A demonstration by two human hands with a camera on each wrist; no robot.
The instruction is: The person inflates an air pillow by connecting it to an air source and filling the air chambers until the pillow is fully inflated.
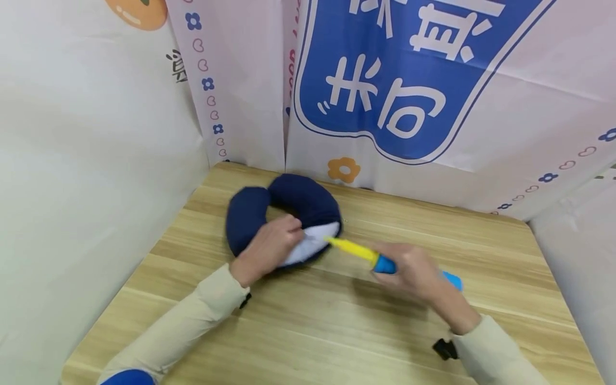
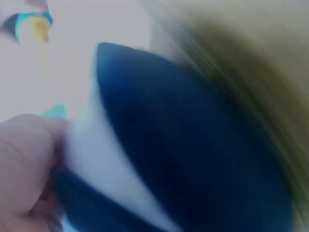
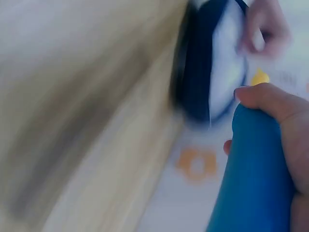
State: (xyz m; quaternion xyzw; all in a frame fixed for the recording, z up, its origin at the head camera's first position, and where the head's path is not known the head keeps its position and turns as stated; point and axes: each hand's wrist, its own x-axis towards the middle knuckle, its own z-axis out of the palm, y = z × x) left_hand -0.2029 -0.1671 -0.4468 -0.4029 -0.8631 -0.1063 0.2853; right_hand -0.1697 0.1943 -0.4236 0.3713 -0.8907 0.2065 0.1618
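Note:
A dark blue U-shaped neck pillow [image 1: 308, 200] lies toward the back of the table, and a white inner part [image 1: 315, 240] shows through its cover. My left hand [image 1: 271, 243] pinches the edge of the white part at the pillow's near side. In the left wrist view the neck pillow [image 2: 178, 130] is blurred, and what sits between the fingertips is hard to see. My right hand [image 1: 409, 270] grips a hand pump [image 1: 385, 264] with a blue body and a yellow nozzle. The nozzle tip points left, close to the white part; contact cannot be told.
A wood-grain table [image 1: 308, 331] carries everything. Behind it hangs a white printed sheet [image 1: 260, 107] with a blue sign and flowers; pale sheets [image 1: 72, 160] also enclose the sides.

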